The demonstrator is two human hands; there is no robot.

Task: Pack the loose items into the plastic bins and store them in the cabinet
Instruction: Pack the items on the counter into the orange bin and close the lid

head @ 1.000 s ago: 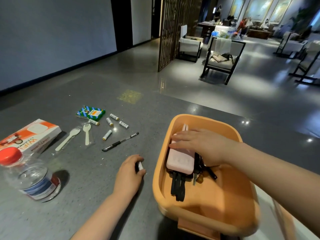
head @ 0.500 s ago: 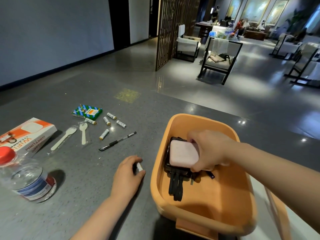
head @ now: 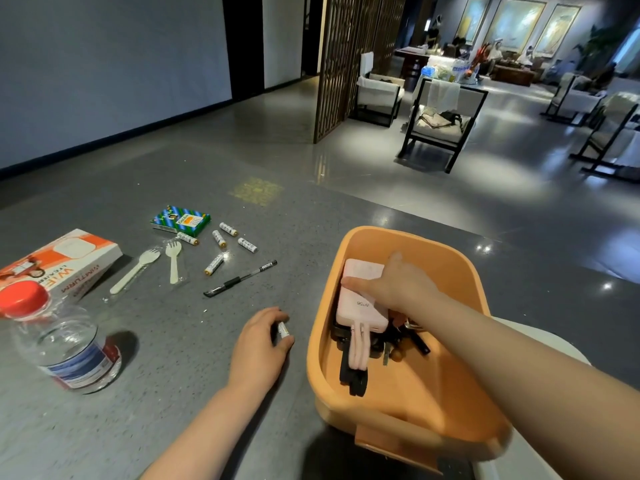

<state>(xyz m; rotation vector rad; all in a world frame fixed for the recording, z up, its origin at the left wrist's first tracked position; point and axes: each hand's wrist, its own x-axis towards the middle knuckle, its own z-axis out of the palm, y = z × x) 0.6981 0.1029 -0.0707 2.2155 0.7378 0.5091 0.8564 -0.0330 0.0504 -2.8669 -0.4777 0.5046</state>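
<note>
The orange-and-white box (head: 65, 261) is showing "WiFi" upside down; the pink power bank (head: 360, 303) is showing "WT56".

Only 2 forearms and 2 hands of the person show. The left hand (head: 258, 344) and the right hand (head: 398, 285) are both bare: no gloves, rings, watch or bracelet. Both forearms are uncovered as far as the frame reaches, with no sleeve visible.
</note>
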